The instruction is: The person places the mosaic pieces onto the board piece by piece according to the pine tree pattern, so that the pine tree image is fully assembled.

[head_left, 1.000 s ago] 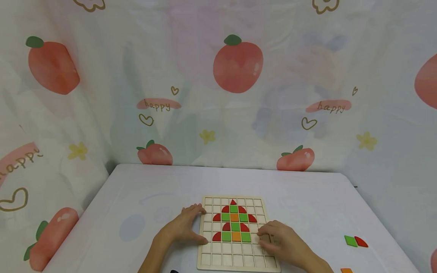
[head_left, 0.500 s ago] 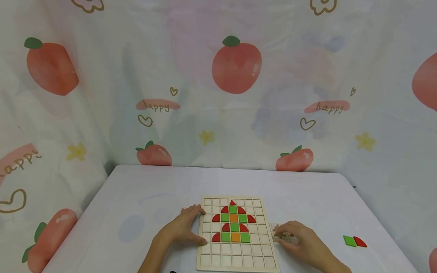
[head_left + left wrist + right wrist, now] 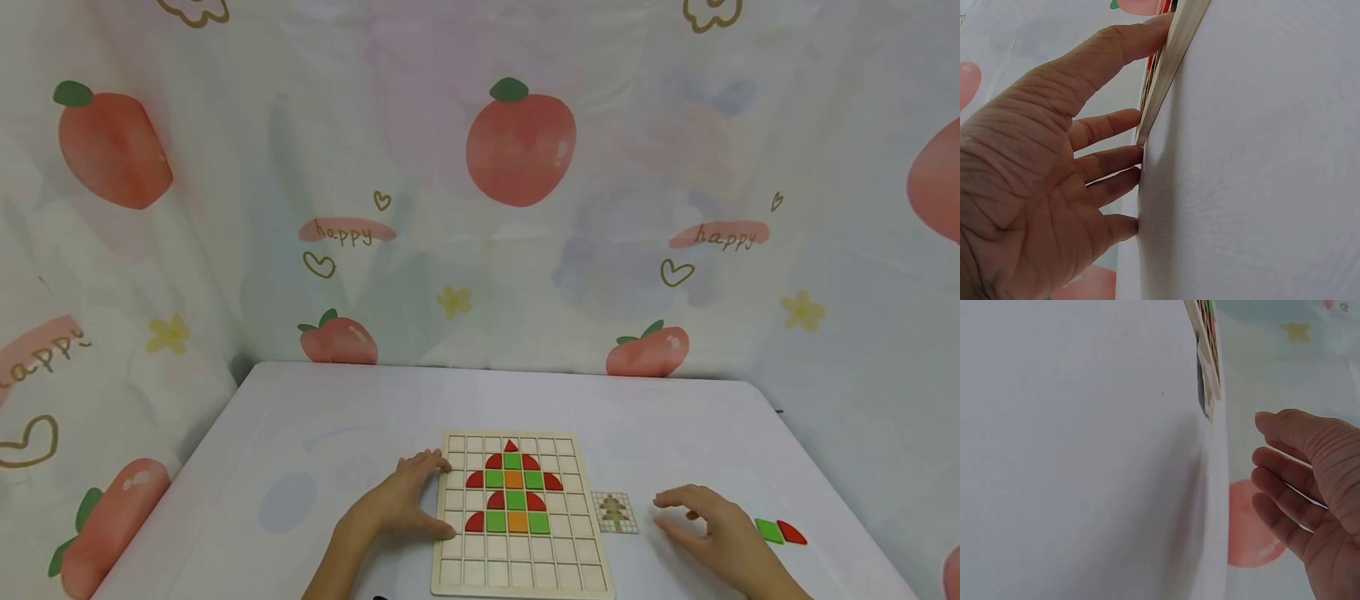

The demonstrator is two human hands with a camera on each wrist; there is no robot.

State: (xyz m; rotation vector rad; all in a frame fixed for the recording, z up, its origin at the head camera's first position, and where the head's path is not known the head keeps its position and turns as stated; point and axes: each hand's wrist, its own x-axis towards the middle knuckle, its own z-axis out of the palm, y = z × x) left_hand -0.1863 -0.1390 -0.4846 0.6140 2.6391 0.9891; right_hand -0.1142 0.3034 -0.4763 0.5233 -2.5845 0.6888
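In the head view, a wooden grid board [image 3: 491, 575] lies on the table. Red, green and orange flat pieces form a tree shape in its cells, topped by a red triangle [image 3: 510, 446]. My left hand [image 3: 397, 504] rests at the board's left edge; in the left wrist view its thumb [image 3: 1113, 47] touches the rim, fingers extended. A small card [image 3: 615, 512] printed with a tree on a grid lies against the board's right side. To the right of that card my right hand [image 3: 716, 533] hovers with loosely bent fingers, holding nothing.
A green square piece [image 3: 769, 531] and a red quarter-round piece [image 3: 791, 532] lie beside each other at the right, just past the right hand. The white table [image 3: 360, 408] ends at a patterned cloth backdrop [image 3: 487, 275]. A small dark object [image 3: 380, 597] shows at the bottom edge.
My right hand has moved rightward from the board's right edge, over the card and away, leaving the card uncovered. An orange piece at the bottom right is out of sight. The left hand stays.
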